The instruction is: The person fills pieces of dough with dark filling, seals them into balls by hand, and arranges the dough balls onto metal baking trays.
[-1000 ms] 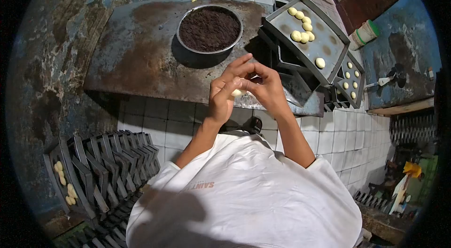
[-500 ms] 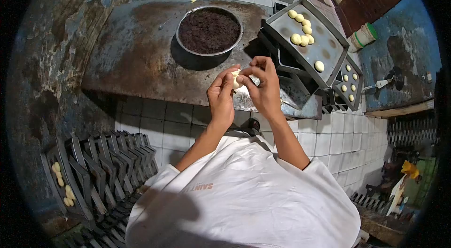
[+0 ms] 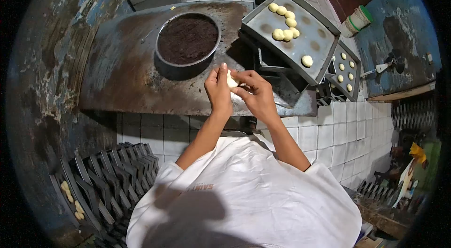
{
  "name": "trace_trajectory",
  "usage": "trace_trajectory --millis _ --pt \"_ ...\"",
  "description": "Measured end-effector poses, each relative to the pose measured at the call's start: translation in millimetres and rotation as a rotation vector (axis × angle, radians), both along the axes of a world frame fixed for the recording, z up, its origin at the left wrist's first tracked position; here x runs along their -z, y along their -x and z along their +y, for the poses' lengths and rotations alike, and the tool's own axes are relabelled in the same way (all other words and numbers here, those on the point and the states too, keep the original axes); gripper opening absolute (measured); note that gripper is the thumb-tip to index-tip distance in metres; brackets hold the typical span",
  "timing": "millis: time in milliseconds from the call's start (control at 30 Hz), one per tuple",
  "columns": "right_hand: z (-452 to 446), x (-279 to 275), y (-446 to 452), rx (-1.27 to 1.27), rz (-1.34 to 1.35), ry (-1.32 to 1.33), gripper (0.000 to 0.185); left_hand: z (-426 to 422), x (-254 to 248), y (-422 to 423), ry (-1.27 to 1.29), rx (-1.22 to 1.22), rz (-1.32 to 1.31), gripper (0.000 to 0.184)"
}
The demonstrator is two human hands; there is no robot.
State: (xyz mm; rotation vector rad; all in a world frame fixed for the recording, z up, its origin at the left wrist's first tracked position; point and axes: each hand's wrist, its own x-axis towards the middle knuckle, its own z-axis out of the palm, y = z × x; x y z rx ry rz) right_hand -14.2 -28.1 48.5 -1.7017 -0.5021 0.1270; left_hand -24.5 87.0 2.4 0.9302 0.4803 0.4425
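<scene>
A small pale piece of dough (image 3: 231, 80) sits between my two hands above the front part of the worn table. My left hand (image 3: 219, 90) cups it from the left, thumb pointing up. From the right, my right hand (image 3: 256, 93) pinches its edge with curled fingers. Much of the dough is hidden by the fingers. Beyond my hands stands a round metal bowl (image 3: 218, 43) full of dark crumbly filling (image 3: 187, 37). To the right, a metal tray (image 3: 263, 26) carries several pale yellow dough balls (image 3: 278, 34), with one ball (image 3: 307, 61) apart near its front corner.
The tray rests tilted on a stack of other trays. A lower tray (image 3: 347, 60) at the right holds several smaller dough pieces. Many stacked trays (image 3: 108, 177) stand at lower left. A lidded bucket (image 3: 357, 21) is near the right wall, and baked goods lie on a far stack.
My right hand has come down and closed in on the dough, and my left thumb now points up. The view has turned slightly right, shifting the bowl and tray leftward.
</scene>
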Motion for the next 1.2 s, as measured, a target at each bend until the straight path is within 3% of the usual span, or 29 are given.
trace_trajectory --millis 67,133,200,267,300,400,433,533,600,667,733,800,833,867,933,967,1000,1067,1100,1167,1200 --pt "-17.8 9.8 -15.3 0.015 0.070 -0.037 0.027 -18.5 0.1 -8.9 -0.035 0.038 0.007 0.029" --pt "-37.1 14.9 -29.8 0.130 0.072 0.030 0.023 -45.4 -4.9 -19.3 -0.177 0.008 0.001 0.030" --pt "-60.6 23.4 -47.4 0.147 0.031 0.161 0.030 -67.9 -11.4 -27.6 -0.232 0.028 -0.015 0.032" --pt "-80.6 27.0 -62.1 0.158 0.209 -0.059 0.040 -86.0 -26.5 -33.7 -0.434 0.114 -0.076 0.032" --pt "-94.0 14.2 -67.9 0.057 0.370 -0.094 0.052 -90.9 -19.0 -44.3 -0.607 0.132 -0.282 0.031" --pt "-141.7 32.7 -81.4 -0.214 0.756 -0.185 0.041 -108.1 -4.7 -62.7 -0.880 0.365 -0.364 0.033" --pt "-159.0 39.8 -88.5 -0.212 0.755 -0.179 0.041 -113.4 0.1 -67.7 -0.961 0.443 -0.328 0.035" --pt "-204.0 31.4 -122.1 -0.375 0.777 -0.041 0.046 -131.7 7.7 -78.6 -0.866 0.462 -0.308 0.034" --pt "-232.5 3.2 -165.7 -0.325 0.612 0.182 0.050 -131.1 -0.1 -81.9 -0.682 0.382 -0.251 0.028" --pt "-259.8 24.6 -220.8 -0.004 0.117 0.556 0.051 -113.4 12.4 -88.4 -0.627 0.331 -0.187 0.024" --pt "-268.3 43.3 -265.9 0.303 -0.190 0.756 0.055 -97.6 27.2 -85.7 -0.597 0.238 -0.078 0.022" --pt "-294.5 136.1 -317.3 0.334 -0.558 0.902 0.057 -82.9 40.5 -75.5 -0.562 0.191 -0.015 0.021" --pt "-309.8 189.2 -334.5 0.271 -0.468 0.966 0.056 -75.4 45.3 -67.8 -0.536 0.148 0.041 0.021" --pt "-308.3 184.1 -340.4 0.262 -0.468 0.966 0.056 -67.3 48.5 -58.6 -0.535 0.141 0.047 0.021" --pt "-299.0 143.8 -357.2 0.115 -0.109 1.232 0.045 -55.4 55.7 -35.9 -0.593 -0.018 0.164 0.019" --pt "-298.2 118.2 -365.5 0.083 -0.124 1.344 0.048 -49.5 62.5 -23.2 -0.589 -0.027 0.176 0.019" --pt "-298.9 112.5 -386.7 0.151 0.032 1.251 0.048 -44.3 73.2 -9.9 -0.494 -0.130 0.228 0.018" --pt "-294.5 112.3 -417.0 0.342 -0.067 0.957 0.051 -39.2 91.3 14.6 -0.397 -0.233 0.282 0.017" --pt "-291.7 135.9 -428.9 0.337 -0.070 0.957 0.051 -37.4 99.8 24.9 -0.353 -0.319 0.277 0.017" --pt "-285.5 207.8 -447.8 0.561 -0.591 0.970 0.059 -35.1 107.6 38.4 -0.303 -0.415 0.263 0.016" --pt "-279.7 205.6 -443.7 0.551 -0.597 0.962 0.059 -37.0 107.0 41.2 -0.304 -0.428 0.263 0.016"
